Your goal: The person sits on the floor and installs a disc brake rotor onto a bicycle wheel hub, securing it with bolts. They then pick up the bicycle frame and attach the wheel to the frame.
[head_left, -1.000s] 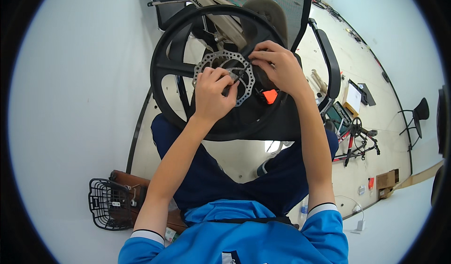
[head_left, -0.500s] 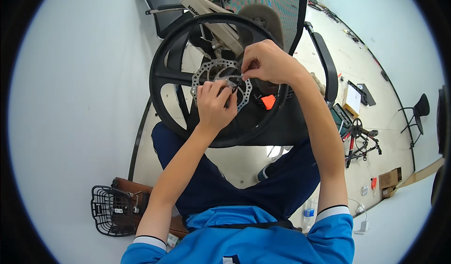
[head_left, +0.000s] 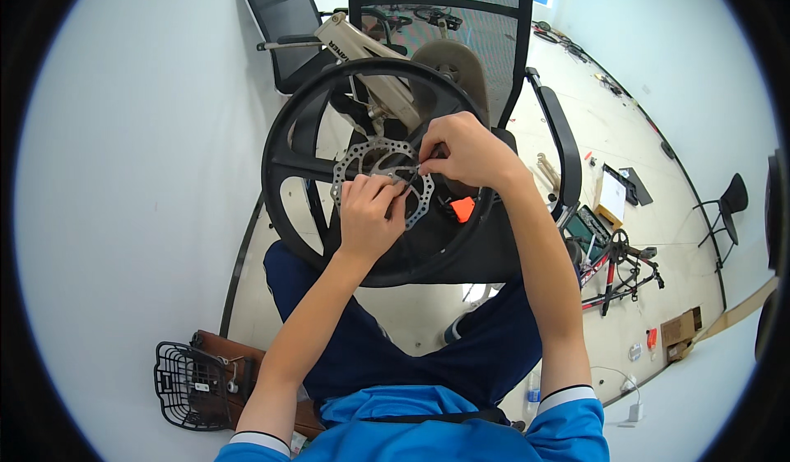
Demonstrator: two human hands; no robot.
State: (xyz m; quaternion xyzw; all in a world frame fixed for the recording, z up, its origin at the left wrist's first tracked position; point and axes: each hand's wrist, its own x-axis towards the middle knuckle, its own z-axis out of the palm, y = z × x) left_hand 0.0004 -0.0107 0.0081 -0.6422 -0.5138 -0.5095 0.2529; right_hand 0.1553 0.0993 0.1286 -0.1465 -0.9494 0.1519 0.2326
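A black spoked wheel [head_left: 276, 137] lies flat in front of me on a black chair seat [head_left: 494, 252]. At its middle sits a silver disc brake rotor [head_left: 425, 203] with a row of small holes around its edge. My left hand [head_left: 369, 215] reaches over the rotor's near side, its fingers bent and drawn together close to the hub. What those fingertips hold, if anything, is hidden. From the right, my right hand [head_left: 467, 151] pinches something small just above the rotor's centre, too small to name. An orange object [head_left: 462, 208] rests beside the rotor, inside the wheel's right part.
Behind the wheel, a beige bicycle frame [head_left: 383, 83] leans on the chair, near its armrest [head_left: 559, 137]. A red and black bicycle frame [head_left: 613, 273] and cardboard boxes [head_left: 679, 330] are on the right floor. A black wire basket [head_left: 193, 386] stands at lower left.
My head has tilted, so the wheel and both hands appear lower in the picture. Both hands keep nearly the same place over the rotor's middle.
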